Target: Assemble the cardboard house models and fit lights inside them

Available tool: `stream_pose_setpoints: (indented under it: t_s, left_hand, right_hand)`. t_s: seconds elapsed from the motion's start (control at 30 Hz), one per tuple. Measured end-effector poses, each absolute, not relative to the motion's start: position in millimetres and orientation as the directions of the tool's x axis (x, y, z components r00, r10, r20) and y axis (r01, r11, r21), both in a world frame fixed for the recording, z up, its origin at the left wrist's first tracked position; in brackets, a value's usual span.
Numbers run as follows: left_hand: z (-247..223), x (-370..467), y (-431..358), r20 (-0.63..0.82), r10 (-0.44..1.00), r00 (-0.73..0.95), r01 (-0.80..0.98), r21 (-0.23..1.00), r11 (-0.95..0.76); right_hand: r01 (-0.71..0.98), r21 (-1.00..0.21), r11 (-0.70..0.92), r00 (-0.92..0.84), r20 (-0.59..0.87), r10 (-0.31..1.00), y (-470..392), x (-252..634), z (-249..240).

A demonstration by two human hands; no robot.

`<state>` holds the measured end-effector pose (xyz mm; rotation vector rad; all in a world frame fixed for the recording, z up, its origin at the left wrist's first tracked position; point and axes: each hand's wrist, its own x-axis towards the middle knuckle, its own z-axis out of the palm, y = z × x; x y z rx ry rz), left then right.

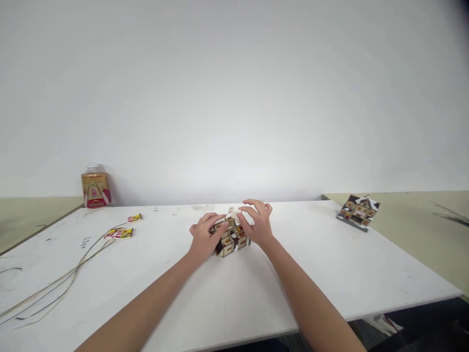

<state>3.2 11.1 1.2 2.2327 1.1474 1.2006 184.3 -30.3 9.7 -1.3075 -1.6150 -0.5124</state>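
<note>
A small paper model house (231, 240), cream with dark brown and red window prints, stands on the white table in front of me. My left hand (208, 233) is closed around its left side, thumb on the near upper part and fingers behind. At the top right of the house, my right hand (257, 221) has its thumb and index finger close together at a small whitish piece (235, 214). Its other fingers are raised. A thin strand curves up near the roof between the hands. The far side of the house is hidden.
At the back left stands a jar (95, 187) with a red and gold label. Two yellow-and-red printed pieces (119, 233) lie left, near long thin strips (75, 269). Another printed house piece (359, 211) rests at the table's right edge. A wall rises behind the table (308, 274).
</note>
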Motion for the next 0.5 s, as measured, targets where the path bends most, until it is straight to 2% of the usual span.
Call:
stream_pose_setpoints:
  t_s: [0.13,0.33,0.5]
  left_hand:
    - [-2.0,2.7,12.1,0.52,0.791,0.322,0.52,0.601,-0.607]
    - [0.5,1.9,10.8,0.456,0.817,0.354,0.526,0.625,-0.577]
    - [5.3,2.9,7.2,0.415,0.838,0.353,0.545,0.637,-0.545]
  right_hand:
    - [0.901,-0.274,0.336,0.056,0.842,0.537,-29.2,190.5,11.3]
    - [0.844,-0.17,0.508,-0.195,0.786,0.586,-26.7,200.5,10.2]
    - [0.695,-0.27,0.667,-0.23,0.794,0.562,-23.0,200.8,7.3]
